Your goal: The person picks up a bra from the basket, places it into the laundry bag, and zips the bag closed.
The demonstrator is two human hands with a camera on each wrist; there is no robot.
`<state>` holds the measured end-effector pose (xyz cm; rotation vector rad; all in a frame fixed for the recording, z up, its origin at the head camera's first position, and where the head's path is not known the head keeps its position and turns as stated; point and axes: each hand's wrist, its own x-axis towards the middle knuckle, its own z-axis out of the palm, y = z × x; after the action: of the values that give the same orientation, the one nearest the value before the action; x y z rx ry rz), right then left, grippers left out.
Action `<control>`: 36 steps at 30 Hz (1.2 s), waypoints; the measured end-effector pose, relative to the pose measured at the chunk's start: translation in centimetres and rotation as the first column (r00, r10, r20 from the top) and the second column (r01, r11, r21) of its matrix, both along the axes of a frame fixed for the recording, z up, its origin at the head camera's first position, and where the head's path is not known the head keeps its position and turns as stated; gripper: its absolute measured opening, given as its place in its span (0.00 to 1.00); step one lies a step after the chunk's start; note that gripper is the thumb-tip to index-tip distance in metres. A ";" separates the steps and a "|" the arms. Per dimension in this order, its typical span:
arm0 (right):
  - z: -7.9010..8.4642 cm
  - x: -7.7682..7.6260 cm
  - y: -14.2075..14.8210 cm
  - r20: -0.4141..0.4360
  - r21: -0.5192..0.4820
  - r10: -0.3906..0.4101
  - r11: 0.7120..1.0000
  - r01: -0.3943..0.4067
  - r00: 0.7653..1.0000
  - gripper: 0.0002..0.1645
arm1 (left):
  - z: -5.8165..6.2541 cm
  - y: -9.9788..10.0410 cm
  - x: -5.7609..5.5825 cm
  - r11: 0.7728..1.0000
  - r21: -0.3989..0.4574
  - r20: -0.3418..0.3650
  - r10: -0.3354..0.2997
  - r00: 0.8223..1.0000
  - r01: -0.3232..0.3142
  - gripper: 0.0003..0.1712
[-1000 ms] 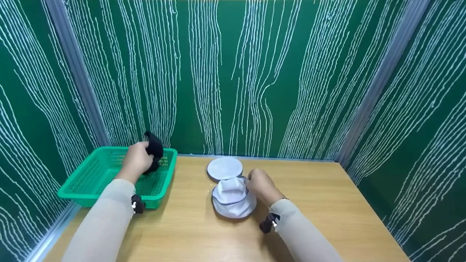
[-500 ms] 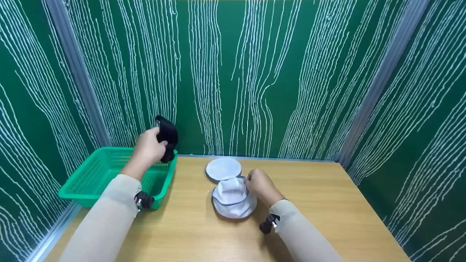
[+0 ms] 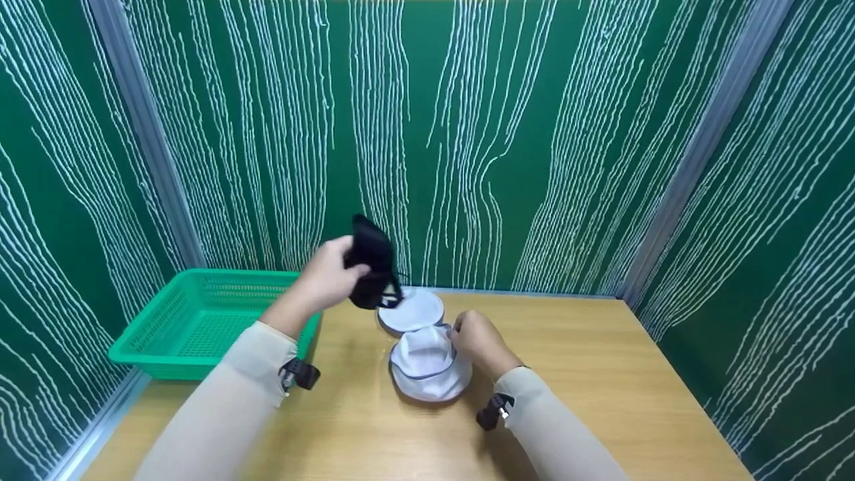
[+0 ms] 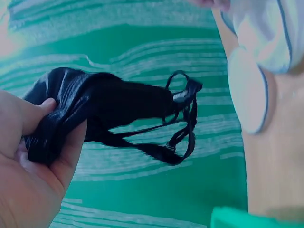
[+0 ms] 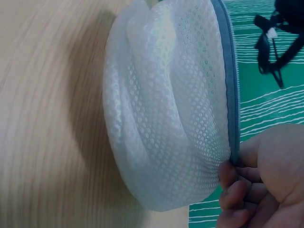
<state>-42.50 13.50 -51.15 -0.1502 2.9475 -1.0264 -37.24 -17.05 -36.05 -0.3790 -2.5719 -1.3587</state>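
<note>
Head view: the left arm reaches forward and across, its left grip raised above the worktop, pinching a black garment between thumb and fingers. The right arm angles inward, its right grip low at the bag, curled fingers pinching the zipped rim.

The garment hangs in the air beyond the left fingertips, overlapping the bag's round lid; from the left wrist, its loose straps trail away from the thumb in loops. Its cloth is dark and smooth, with a slight sheen.

The bag is white honeycomb mesh, softly bulging and creased, edged by a grey zip; the flat lid has dark edging. Left of these sits a green basket, rectangular, with slotted walls.
</note>
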 end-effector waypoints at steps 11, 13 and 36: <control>-0.7 -0.2 0.8 -0.155 0.040 0.064 0.997 -0.058 0.986 0.12 | -3.1 4.8 -0.4 0.982 0.104 -0.013 -0.157 0.988 0.157 0.26; -0.8 -0.2 0.8 -0.156 0.051 0.063 0.997 -0.056 0.986 0.11 | -4.3 5.4 -0.6 0.983 0.117 0.002 -0.144 0.990 0.143 0.30; -0.2 0.5 -0.4 -0.147 0.064 0.101 0.994 -0.093 0.984 0.13 | -14.3 9.9 -1.8 0.970 -0.097 0.164 -0.203 0.965 0.221 0.29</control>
<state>-41.96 13.12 -51.34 -0.3829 3.0628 -0.9586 -39.08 -7.18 -50.39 -0.6091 -2.8126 -1.3593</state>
